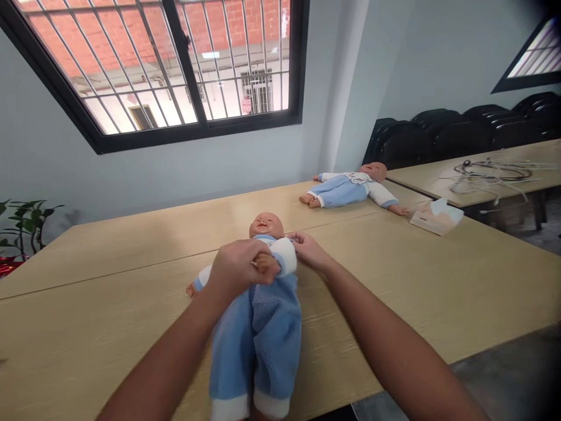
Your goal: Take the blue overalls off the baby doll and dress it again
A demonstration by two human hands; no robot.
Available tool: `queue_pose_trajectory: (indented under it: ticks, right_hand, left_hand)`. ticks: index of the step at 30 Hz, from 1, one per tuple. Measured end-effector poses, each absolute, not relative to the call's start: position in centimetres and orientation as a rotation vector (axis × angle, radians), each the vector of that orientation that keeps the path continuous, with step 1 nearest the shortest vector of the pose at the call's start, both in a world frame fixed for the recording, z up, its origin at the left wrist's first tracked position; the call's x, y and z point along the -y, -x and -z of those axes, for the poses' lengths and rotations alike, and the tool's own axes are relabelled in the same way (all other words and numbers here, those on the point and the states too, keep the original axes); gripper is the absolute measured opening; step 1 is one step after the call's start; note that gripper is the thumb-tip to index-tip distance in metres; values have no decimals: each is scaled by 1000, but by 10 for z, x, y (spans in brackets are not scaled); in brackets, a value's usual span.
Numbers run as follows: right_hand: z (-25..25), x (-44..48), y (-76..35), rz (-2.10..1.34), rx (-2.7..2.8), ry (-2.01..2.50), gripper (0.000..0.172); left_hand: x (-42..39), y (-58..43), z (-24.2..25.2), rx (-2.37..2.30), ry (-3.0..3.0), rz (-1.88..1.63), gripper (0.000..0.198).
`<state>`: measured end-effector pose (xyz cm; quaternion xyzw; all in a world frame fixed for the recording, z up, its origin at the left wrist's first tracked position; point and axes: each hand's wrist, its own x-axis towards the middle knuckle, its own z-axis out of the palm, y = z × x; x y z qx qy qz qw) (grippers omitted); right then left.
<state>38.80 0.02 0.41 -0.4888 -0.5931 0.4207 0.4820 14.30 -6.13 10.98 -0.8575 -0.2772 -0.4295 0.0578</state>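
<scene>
A baby doll (267, 316) lies on its back on the table, head away from me, in blue trousers with white cuffs and a white and blue top. My left hand (239, 266) is closed around the doll's hand, on the arm bent across its belly. At the doll's shoulder, on the right, my right hand (307, 248) pinches the edge of the white sleeve (286, 256). The doll's other arm stretches out to the left on the wood. My left hand hides part of the top.
A second doll (344, 190) in like clothes lies farther back on the light wooden table (394, 280). Beside it stands a white box with tissue (436, 217). Cables (491, 175) lie on another table, near black chairs (456, 131). A plant (28, 222) stands left, below a barred window.
</scene>
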Motion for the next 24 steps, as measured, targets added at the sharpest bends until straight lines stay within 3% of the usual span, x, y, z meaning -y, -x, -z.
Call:
queue_pose_trajectory:
  ticks: [6, 12, 18, 22, 24]
  right_hand:
    - [0, -1, -383, -678, 1439, 1286, 16]
    - [-23, 16, -403, -213, 2032, 1276, 25]
    - [-25, 16, -406, -123, 2100, 1436, 27]
    - [-20, 15, -398, -113, 1985, 1467, 27]
    - [-19, 15, -394, -148, 1912, 1495, 25]
  left_hand:
    - [94, -168, -96, 465, 2748, 882, 26]
    - [106, -179, -87, 409, 2868, 657, 27]
    - [100, -177, -87, 467, 3264, 654, 64]
    - [68, -174, -83, 783, 3195, 923, 34]
    - [48, -176, -78, 948, 3076, 960, 33]
